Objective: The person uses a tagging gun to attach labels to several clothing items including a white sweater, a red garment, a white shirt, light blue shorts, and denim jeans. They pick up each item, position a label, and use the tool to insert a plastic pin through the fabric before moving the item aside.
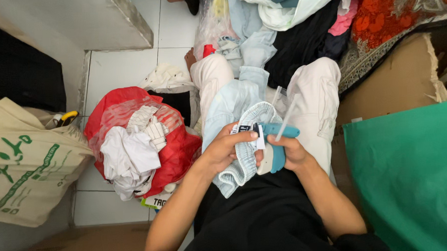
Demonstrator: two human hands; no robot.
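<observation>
1. While resting on the lap, the pale blue garment (244,139) runs lengthwise away from the body, its elastic waistband bunched at the hands.
2. Left hand (224,150): fingers closed, pinching the waistband and a small dark label (244,128).
3. Right hand (290,152): fingers wrapped around a blue-and-white tagging gun (275,148), nose pointing left into the waistband, body horizontal.
4. Red plastic bag (174,152) of clothes, on the floor at left.

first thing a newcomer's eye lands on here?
At centre, the left hand pinches a light blue garment's waistband against a blue and white tagging gun gripped by the right hand. Left of it, a red plastic bag bulges with white clothes; a green sheet fills the right.
</observation>
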